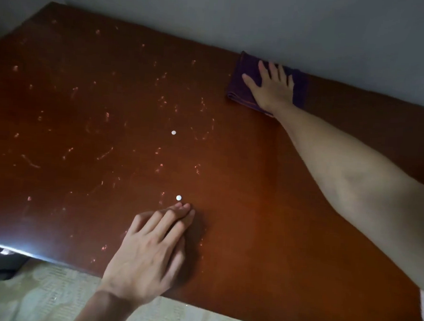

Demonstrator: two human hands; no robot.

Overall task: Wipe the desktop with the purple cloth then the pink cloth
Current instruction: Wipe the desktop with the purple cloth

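Right hand (272, 87) lies flat, fingers spread, pressing the folded purple cloth (245, 88) onto the tabletop (85, 103) at its far edge by the wall. Left hand (150, 251) rests flat near the front. Pale smears cover the left part, so wiping looks barely begun. Two white dots (173, 132) sit mid-surface. No pink cloth shows.

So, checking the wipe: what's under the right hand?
The folded purple cloth, flat on the desktop by the wall. The right hand hides the cloth's middle.
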